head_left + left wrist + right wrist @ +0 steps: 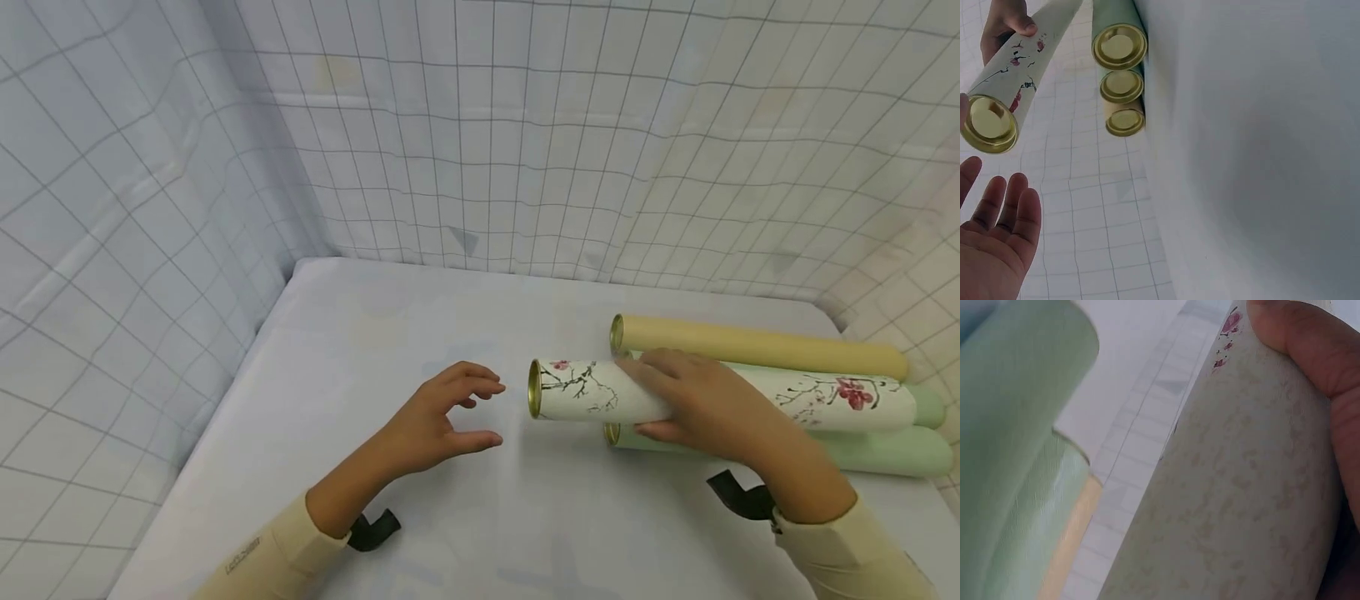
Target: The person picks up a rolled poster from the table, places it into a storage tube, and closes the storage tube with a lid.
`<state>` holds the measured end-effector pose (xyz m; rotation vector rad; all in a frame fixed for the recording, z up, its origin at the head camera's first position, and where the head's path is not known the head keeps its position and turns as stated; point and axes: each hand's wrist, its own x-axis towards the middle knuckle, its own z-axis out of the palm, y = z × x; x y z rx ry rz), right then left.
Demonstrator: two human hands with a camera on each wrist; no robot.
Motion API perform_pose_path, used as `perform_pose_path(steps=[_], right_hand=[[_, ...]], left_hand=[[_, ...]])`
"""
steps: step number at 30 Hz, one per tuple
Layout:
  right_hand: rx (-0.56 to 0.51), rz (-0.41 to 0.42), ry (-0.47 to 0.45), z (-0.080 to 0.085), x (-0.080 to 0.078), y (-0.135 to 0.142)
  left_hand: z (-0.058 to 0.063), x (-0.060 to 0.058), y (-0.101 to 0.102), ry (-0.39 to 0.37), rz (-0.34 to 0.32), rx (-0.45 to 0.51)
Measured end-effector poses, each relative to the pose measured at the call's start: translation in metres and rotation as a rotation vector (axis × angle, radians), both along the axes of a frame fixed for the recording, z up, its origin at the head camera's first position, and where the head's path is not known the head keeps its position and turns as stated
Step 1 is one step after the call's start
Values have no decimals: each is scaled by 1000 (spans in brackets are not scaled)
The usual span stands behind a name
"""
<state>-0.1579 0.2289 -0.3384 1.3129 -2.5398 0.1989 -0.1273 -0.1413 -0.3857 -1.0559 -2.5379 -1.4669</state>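
Note:
A long white cardboard tube (pixel 577 390) printed with dark branches and red blossoms lies across the view, its gold metal end (pixel 990 124) facing left. My right hand (pixel 693 400) grips it from above, thumb on the near side and fingers over the far side. In the left wrist view the tube is lifted off the table, apart from the other tubes. Just left of the gold end, my left hand (pixel 442 412) is held with fingers and thumb spread, touching nothing. The right thumb (pixel 1310 347) presses the tube's side in the right wrist view.
On the table (pixel 420 325), a yellow tube (pixel 757 340) lies at the back right. Two green tubes, the nearer one (pixel 885 450) and one partly hidden (pixel 926 406), lie in front of it. Grid-patterned white cloth (pixel 480 167) surrounds the table.

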Motion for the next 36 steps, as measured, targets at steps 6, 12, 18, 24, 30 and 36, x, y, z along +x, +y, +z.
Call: perform_pose_path(steps=[6,12,18,24,30,36], right_hand=[[58,-73,-25,16,-33,22],[102,-193,-181,23,-78,48],[153,-317,-353,14,-115,72],[173,-319,-432,4,-154,78],[144,-396,-585,-12,-173,83],[159,-407,-631,-35,-177,86]], left_hand=[[-4,0,-24,-38,69,14],[-7,5,-44,-18,187,32],[-12,14,-68,-23,276,58],[-13,27,-86,-55,348,58],[-22,39,-86,-125,309,65],[-31,48,-83,-170,277,51]])
